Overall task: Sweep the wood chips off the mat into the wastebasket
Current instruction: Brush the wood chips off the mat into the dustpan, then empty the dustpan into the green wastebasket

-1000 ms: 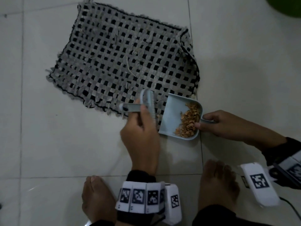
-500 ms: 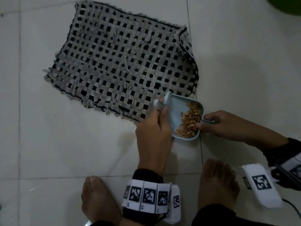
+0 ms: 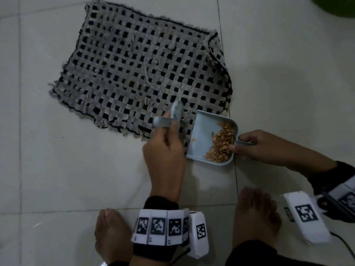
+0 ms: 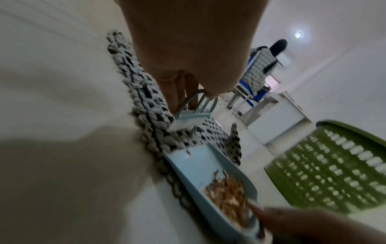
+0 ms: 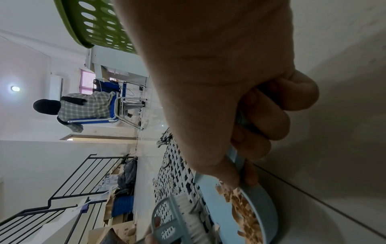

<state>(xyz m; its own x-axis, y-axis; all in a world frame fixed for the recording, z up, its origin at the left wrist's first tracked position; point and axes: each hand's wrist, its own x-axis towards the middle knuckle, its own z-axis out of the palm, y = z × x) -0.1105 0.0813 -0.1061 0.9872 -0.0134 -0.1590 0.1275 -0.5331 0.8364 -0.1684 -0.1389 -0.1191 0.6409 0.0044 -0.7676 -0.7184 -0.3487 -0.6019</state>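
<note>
A grey-and-black woven mat (image 3: 138, 70) lies on the tiled floor. A pale blue dustpan (image 3: 203, 131) rests at the mat's near right corner, with a heap of brown wood chips (image 3: 222, 143) in its back part. My right hand (image 3: 255, 145) grips the dustpan's handle. My left hand (image 3: 165, 150) grips a small pale blue brush (image 3: 173, 116), whose bristles (image 4: 183, 123) touch the mat just left of the dustpan's mouth. The green perforated wastebasket (image 4: 325, 166) stands to the right of the mat; only its edge (image 3: 336, 4) shows in the head view.
My two bare feet (image 3: 255, 214) stand on the tiles just below the hands. In the wrist views a person in a checked shirt (image 5: 83, 107) sits on a blue chair far behind, near a black stair railing (image 5: 62, 189) and boxes.
My left hand has swept the brush right into the dustpan's mouth, then drawn it back left onto the mat. A single chip now lies near the pan's mouth. The right hand has stayed put.
</note>
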